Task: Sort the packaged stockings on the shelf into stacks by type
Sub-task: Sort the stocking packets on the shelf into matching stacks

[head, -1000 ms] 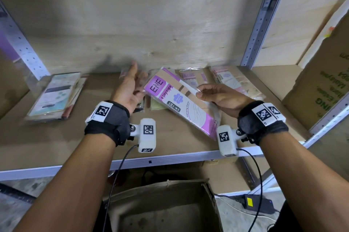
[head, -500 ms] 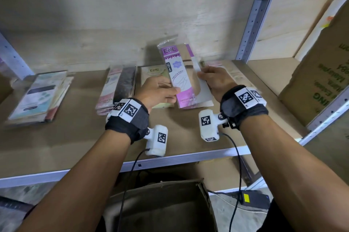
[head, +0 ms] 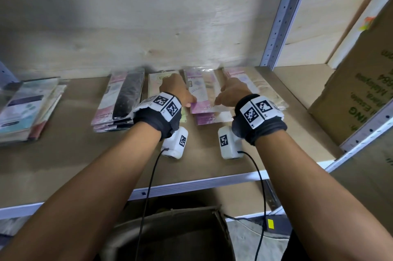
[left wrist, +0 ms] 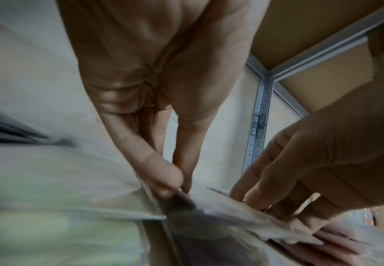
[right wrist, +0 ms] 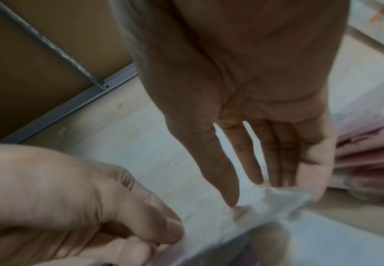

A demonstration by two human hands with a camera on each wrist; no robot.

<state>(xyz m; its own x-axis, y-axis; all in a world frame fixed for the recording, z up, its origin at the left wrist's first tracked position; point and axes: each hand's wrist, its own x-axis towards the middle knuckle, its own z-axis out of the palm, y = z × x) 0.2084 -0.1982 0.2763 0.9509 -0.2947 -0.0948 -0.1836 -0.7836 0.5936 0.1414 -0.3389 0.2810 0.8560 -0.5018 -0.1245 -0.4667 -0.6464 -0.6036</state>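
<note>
On its stack [head: 209, 117], purple packet [head: 202, 92] lies front-to-back; left hand [head: 177, 90] pinches it, right hand [head: 232, 92] touches, fingers [right wrist: 252, 154] straight.

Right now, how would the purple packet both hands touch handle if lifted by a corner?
The purple packet is probably light and bendy: thin, flat, and the left hand pinches it by one corner. Its glossy film likely slides easily on the packet beneath, so a push may shift both.
</note>
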